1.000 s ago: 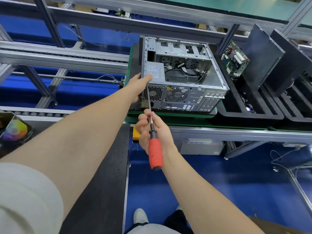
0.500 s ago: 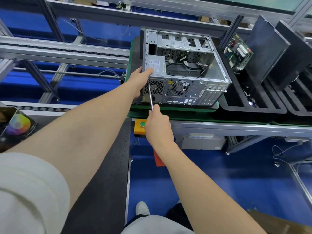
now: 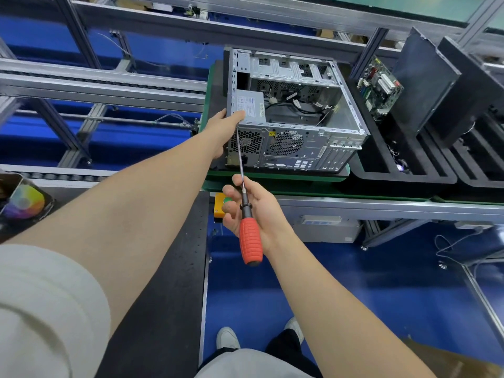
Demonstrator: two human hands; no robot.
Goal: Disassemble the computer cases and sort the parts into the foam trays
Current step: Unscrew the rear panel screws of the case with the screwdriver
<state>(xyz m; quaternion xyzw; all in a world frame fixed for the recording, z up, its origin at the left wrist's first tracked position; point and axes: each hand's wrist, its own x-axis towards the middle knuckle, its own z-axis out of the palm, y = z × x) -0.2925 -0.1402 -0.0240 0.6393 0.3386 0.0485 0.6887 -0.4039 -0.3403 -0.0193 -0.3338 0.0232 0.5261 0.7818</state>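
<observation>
An open grey computer case lies on its side on a green pallet, rear panel facing me. The power supply sits in its near left corner with loose cables beside it. My left hand grips that top left corner of the case, thumb on the power supply. My right hand holds a red-handled screwdriver; its long shaft points up and its tip touches the case's rear edge just under my left thumb.
Black foam trays stand right of the case, one holding a green motherboard upright, with black panels leaning behind. A yellow button box sits under my right hand. Aluminium conveyor rails run left. A black bench lies below.
My right hand has rolled back over, so the red handle shows again against the palm. The screwdriver tip stays at the same corner. My left hand keeps its hold on the case.
</observation>
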